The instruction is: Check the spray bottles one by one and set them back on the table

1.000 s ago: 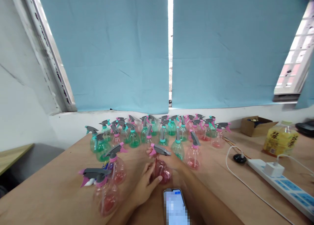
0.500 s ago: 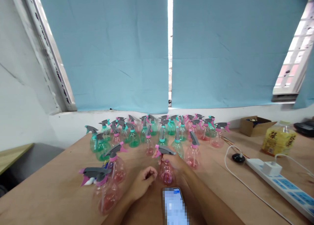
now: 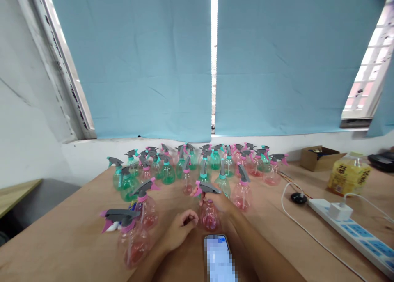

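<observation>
A wooden table (image 3: 76,216) is covered beyond the hands by spray bottles (image 3: 168,171), with a phone (image 3: 219,259) laid between the forearms and a power strip (image 3: 353,228) set to the right.

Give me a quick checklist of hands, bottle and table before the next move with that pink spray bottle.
1. Right hand grips the neck of the pink spray bottle: ok.
2. Bottle upright on the table: ok.
3. Left hand off the bottle, loosely curled beside it: ok.
4. Phone lies close in front of the bottle, between the forearms: not ok.
5. Spray head fully screwed down: cannot tell.
6. Neighbouring pink bottle stands close on the right: not ok.
</observation>
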A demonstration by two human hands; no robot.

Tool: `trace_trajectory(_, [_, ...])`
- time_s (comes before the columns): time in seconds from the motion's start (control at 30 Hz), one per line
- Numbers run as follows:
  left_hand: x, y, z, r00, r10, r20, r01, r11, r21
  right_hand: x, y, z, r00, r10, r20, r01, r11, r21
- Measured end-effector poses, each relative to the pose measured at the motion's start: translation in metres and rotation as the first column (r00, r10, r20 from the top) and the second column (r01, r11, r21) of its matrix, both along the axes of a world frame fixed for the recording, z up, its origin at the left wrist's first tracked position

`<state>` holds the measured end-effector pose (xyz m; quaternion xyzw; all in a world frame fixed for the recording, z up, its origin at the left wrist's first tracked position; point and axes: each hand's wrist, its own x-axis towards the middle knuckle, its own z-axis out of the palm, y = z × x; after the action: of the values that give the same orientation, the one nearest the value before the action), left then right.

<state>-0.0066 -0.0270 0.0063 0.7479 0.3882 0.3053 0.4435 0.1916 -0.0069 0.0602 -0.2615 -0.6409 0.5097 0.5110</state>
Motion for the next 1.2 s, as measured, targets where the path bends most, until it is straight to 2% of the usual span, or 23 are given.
trace_trajectory(0.4, [0.001, -0.002, 0.001, 1.000, 0.004, -0.002, -0.004, 1.000, -0.003, 0.004, 0.003, 0.000, 0.997, -0.079, -0.026, 0.078, 0.997, -0.019])
trace_trajectory(0.53, [0.001, -0.002, 0.002, 1.000, -0.002, -0.029, 0.003, 1.000, 0.018, 0.011, 0.007, -0.004, 0.997, -0.071, -0.036, 0.071, 0.997, 0.015])
trace_trajectory(0.73, [0.002, -0.003, 0.003, 0.999, 0.002, -0.048, 0.000, 0.999, 0.044, 0.011, 0.012, -0.012, 0.992, -0.083, -0.093, 0.080, 0.996, -0.033])
trace_trajectory(0.9, [0.002, -0.004, 0.003, 0.998, -0.003, -0.058, 0.007, 0.998, 0.058, 0.010, 0.008, -0.006, 0.994, -0.088, -0.060, 0.089, 0.996, 0.006])
trace_trajectory(1.03, [0.002, -0.004, 0.003, 0.998, -0.007, -0.064, 0.011, 0.998, 0.068, 0.004, 0.002, -0.001, 0.996, -0.077, -0.040, 0.077, 0.997, -0.012])
trace_trajectory(1.2, [0.001, -0.004, 0.002, 0.997, -0.018, -0.078, 0.024, 0.997, 0.069, -0.004, 0.007, -0.013, 0.991, -0.045, -0.129, 0.041, 0.999, -0.034])
